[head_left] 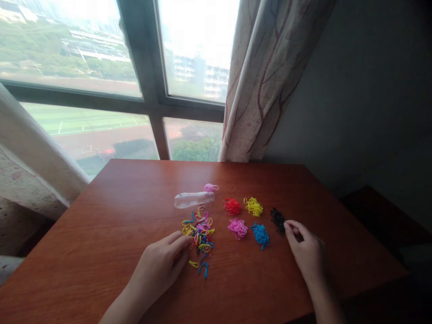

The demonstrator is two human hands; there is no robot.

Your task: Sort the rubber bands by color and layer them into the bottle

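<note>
Brown wooden table (118, 211). Loose pile of small multicoloured elastic bands (203, 225); left hand (164, 258) at its 8 o'clock, fingertips narrow at the edge, cannot tell if gripping. From pile: red elastic heap (231, 206) and yellow elastic heap (254, 207) at 2; pink elastic heap (237, 228), blue elastic heap (260, 235), black elastic heap (277, 219) at 3; clear plastic bottle (192, 200) lying at 12. Right hand (306, 247) at black heap's 4, thumb and forefinger narrow there; hold unclear.

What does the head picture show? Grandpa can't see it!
A left hand is at mixed colourful loops; the right hand is at a black pile. Between them, a red pile, yellow pile, pink pile and blue pile lie on a table.
</note>
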